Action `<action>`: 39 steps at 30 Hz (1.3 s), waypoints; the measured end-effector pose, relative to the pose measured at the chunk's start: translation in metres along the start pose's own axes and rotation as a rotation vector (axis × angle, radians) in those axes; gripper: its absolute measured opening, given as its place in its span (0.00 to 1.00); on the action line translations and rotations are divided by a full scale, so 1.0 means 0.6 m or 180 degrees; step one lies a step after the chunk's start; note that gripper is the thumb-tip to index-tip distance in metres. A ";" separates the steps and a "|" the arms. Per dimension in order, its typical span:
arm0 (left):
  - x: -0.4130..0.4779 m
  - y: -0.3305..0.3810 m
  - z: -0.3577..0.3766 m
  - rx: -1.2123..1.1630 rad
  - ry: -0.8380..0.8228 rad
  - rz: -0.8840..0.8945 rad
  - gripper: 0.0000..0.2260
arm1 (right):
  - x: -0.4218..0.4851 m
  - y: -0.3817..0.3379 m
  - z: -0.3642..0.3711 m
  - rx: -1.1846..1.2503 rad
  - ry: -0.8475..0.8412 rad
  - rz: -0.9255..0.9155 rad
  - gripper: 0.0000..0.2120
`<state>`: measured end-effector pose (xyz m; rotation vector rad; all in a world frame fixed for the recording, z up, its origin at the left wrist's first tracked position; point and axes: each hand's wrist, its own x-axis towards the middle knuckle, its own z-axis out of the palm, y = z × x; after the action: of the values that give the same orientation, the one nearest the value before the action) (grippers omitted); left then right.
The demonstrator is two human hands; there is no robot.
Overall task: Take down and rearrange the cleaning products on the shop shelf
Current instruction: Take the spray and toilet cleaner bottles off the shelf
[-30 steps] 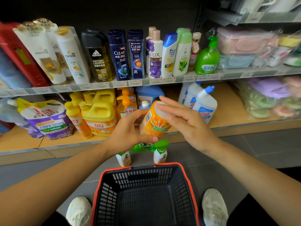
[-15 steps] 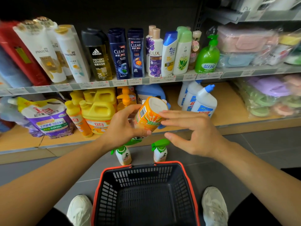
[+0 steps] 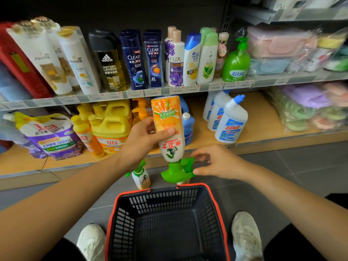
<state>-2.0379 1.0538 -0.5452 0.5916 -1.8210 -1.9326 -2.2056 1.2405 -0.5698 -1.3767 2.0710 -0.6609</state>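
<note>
An orange-and-white spray bottle (image 3: pixel 167 127) with a green trigger head hangs upside down in front of the lower shelf. My left hand (image 3: pixel 143 140) grips its body. My right hand (image 3: pixel 212 162) is beside the green trigger at the bottom, fingers apart and touching it. A second spray bottle of the same kind (image 3: pixel 141 176) stands on the floor behind the basket; another is mostly hidden behind the green trigger. Yellow detergent jugs (image 3: pixel 111 129) and white toilet-cleaner bottles (image 3: pixel 229 121) stand on the lower shelf.
A black basket with a red rim (image 3: pixel 216 202) sits on the floor between my shoes, nothing in it. Shampoo and body-wash bottles (image 3: pixel 131 57) line the upper shelf. A purple refill pouch (image 3: pixel 50 136) leans at the lower left. Bagged plastic goods (image 3: pixel 305 108) fill the right shelves.
The left hand has turned the spray bottle from tilted, base toward me, to fully upside down. The right hand dropped from the bottle's base to the green trigger.
</note>
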 end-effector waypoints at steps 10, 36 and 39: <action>0.009 -0.010 0.015 -0.0816 0.0113 -0.0560 0.16 | -0.014 0.006 -0.004 0.1622 0.0204 -0.0010 0.13; 0.092 -0.129 0.030 0.2707 -0.0849 -0.0326 0.06 | 0.021 0.133 -0.022 0.1815 0.1030 0.1508 0.11; 0.108 -0.167 0.035 0.3199 -0.1190 -0.0426 0.10 | 0.048 0.160 0.017 0.2001 0.0933 0.1739 0.20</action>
<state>-2.1040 1.0397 -0.6458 0.6655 -3.0454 -1.1080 -2.2708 1.2464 -0.6465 -0.3595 2.0546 -1.1743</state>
